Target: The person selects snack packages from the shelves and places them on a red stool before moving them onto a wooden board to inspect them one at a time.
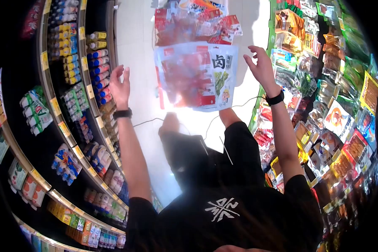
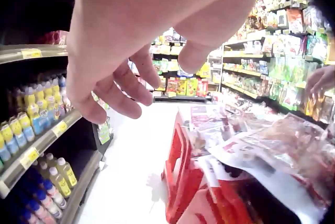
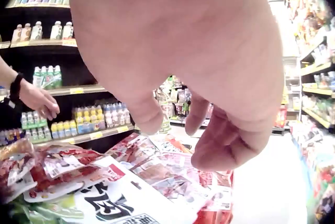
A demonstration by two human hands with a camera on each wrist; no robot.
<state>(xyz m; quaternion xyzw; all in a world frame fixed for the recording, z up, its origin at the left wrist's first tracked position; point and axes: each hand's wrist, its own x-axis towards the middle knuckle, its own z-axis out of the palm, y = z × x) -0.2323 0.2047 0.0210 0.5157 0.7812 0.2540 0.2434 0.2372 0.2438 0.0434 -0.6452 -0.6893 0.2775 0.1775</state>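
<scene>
A large white snack bag (image 1: 234, 63) with a clear window and black lettering lies on top of a pile of food bags. My left hand (image 1: 121, 86) hovers to the left of the pile, fingers relaxed and holding nothing. On the other side, my right hand (image 1: 263, 69) is raised beside the pile with its fingers loosely bent and nothing in them. In the left wrist view the bags fill a red plastic basket (image 2: 179, 169) and heap above its rim. Red-printed bags (image 3: 157, 164) show below the right hand in the right wrist view.
Shelves of bottled drinks (image 1: 98, 75) run along the left side. Hanging packaged snacks (image 1: 332, 113) line the right side. Between them lies a pale floor (image 2: 131, 156), and more stocked shelves (image 2: 178, 77) stand at the far end. Dark cables hang near both wrists.
</scene>
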